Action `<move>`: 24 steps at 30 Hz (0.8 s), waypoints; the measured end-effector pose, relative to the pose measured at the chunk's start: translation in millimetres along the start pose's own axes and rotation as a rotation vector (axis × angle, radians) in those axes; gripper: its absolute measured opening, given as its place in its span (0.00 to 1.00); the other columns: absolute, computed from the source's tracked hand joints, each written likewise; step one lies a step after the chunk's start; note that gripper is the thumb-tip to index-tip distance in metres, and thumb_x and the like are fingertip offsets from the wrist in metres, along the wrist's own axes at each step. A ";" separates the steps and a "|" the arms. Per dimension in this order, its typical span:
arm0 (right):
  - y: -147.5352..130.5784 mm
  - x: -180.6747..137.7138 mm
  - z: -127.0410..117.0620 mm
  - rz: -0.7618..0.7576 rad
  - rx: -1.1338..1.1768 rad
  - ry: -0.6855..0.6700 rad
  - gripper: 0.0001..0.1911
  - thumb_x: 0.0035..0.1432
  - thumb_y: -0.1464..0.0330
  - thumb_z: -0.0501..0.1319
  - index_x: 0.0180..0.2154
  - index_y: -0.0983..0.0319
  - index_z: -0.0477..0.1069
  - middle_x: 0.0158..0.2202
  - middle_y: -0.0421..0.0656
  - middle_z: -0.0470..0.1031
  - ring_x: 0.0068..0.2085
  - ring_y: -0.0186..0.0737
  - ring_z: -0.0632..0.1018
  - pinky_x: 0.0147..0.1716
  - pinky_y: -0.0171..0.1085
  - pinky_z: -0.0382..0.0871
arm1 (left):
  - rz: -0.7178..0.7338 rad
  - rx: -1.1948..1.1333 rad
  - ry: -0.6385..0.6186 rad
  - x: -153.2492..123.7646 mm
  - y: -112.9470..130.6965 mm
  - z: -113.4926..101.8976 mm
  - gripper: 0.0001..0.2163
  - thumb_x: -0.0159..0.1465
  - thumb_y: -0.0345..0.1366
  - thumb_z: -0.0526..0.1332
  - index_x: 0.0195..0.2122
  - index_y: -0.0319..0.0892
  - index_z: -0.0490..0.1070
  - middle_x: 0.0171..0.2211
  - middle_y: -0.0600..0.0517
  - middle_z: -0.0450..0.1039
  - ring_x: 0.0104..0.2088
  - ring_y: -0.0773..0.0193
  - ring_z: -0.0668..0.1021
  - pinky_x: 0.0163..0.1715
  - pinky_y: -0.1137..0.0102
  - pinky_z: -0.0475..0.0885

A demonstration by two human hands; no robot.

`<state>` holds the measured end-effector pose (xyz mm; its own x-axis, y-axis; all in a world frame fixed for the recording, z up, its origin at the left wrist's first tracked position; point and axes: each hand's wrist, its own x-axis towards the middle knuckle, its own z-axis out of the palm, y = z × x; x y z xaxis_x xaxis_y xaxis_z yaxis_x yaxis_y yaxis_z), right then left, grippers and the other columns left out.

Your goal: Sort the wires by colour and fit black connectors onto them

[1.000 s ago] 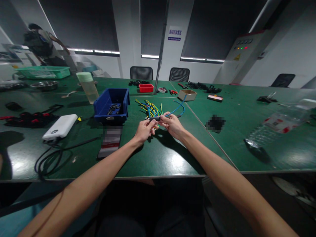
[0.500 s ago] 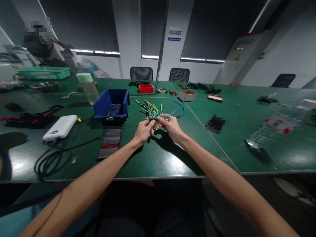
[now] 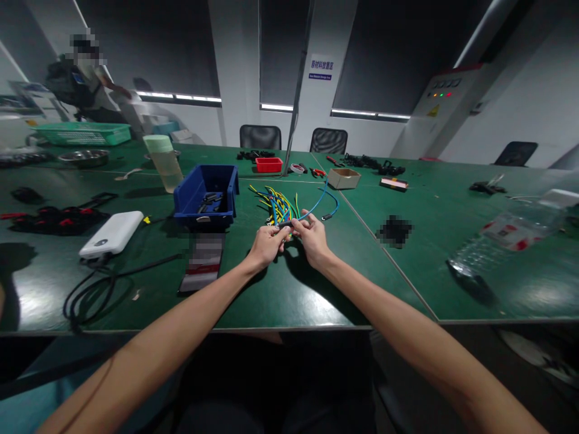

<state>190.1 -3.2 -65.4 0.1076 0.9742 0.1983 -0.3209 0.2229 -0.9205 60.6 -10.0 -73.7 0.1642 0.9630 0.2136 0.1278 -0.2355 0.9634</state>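
Observation:
In front of me, both hands hold a slim black sleeve (image 3: 286, 223) on a blue wire. My left hand (image 3: 266, 246) pinches the sleeve's left part between thumb and fingers. At its right end, my right hand (image 3: 313, 239) is closed on the sleeve, where the blue wire (image 3: 319, 204) comes out and bends up to the right. Just behind my fingers lies a bundle of yellow-green and blue wires (image 3: 278, 202), some with metal ring ends. Another blue wire (image 3: 337, 204) with a black end curves on the table to the right.
Left of the bundle stands a blue bin (image 3: 181, 208) with dark parts inside. A white power bank (image 3: 113, 234), a cable and a bottle (image 3: 163, 164) are further left. Behind are a red tray (image 3: 268, 165) and a cardboard box (image 3: 344, 178). A large water bottle (image 3: 509, 232) lies right. A person (image 3: 85, 84) stands back left.
My hands have come slightly lower and nearer with the sleeve. The held blue wire's free end has swung left, and the person at back left has shifted right.

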 end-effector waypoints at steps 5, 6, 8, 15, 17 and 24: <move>-2.7 -1.4 0.5 0.006 0.003 -0.015 0.42 0.41 0.62 0.69 0.58 0.61 0.58 0.19 0.28 0.62 0.23 0.29 0.69 0.31 0.32 0.68 | 0.000 0.041 0.013 -1.3 -0.7 0.7 0.19 0.59 0.49 0.58 0.22 0.37 0.71 0.13 0.55 0.64 0.14 0.72 0.64 0.15 0.76 0.58; -2.9 -1.0 0.0 0.012 -0.006 -0.016 0.42 0.41 0.61 0.69 0.58 0.61 0.58 0.20 0.28 0.64 0.24 0.29 0.70 0.31 0.33 0.68 | 0.001 0.053 0.020 -1.8 -0.4 1.0 0.20 0.59 0.49 0.57 0.22 0.37 0.71 0.13 0.55 0.63 0.13 0.72 0.64 0.16 0.76 0.58; -2.5 0.5 -1.5 0.003 -0.034 -0.018 0.42 0.42 0.60 0.69 0.59 0.61 0.59 0.22 0.30 0.67 0.25 0.30 0.71 0.31 0.33 0.68 | 0.008 0.081 0.031 -3.0 0.8 1.9 0.19 0.60 0.49 0.56 0.21 0.37 0.70 0.12 0.55 0.63 0.13 0.72 0.64 0.16 0.76 0.59; -4.0 9.9 -13.4 -0.070 -0.103 -0.042 0.42 0.43 0.62 0.69 0.60 0.60 0.60 0.25 0.32 0.69 0.27 0.30 0.73 0.34 0.34 0.69 | 0.041 0.124 0.018 -5.2 5.2 3.5 0.17 0.61 0.47 0.56 0.26 0.38 0.70 0.18 0.54 0.69 0.15 0.71 0.68 0.15 0.76 0.61; -5.8 13.8 -19.0 -0.074 -0.127 -0.038 0.42 0.43 0.62 0.69 0.60 0.61 0.59 0.25 0.32 0.68 0.27 0.30 0.73 0.34 0.34 0.70 | 0.061 0.127 0.017 -4.7 3.8 3.1 0.15 0.61 0.46 0.55 0.29 0.38 0.70 0.21 0.53 0.70 0.15 0.72 0.69 0.15 0.77 0.62; -8.7 34.8 -54.1 -0.063 -0.274 0.026 0.46 0.40 0.61 0.69 0.60 0.63 0.58 0.25 0.32 0.70 0.27 0.31 0.74 0.34 0.35 0.71 | 0.057 0.123 0.029 -3.5 -1.6 2.9 0.13 0.61 0.44 0.57 0.37 0.38 0.70 0.22 0.54 0.71 0.15 0.72 0.69 0.14 0.77 0.63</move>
<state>247.5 26.9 -68.7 0.1444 0.9566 0.2531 -0.0463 0.2620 -0.9639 62.7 -13.4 -76.5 0.1461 0.9507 0.2735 0.2383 -0.3022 0.9230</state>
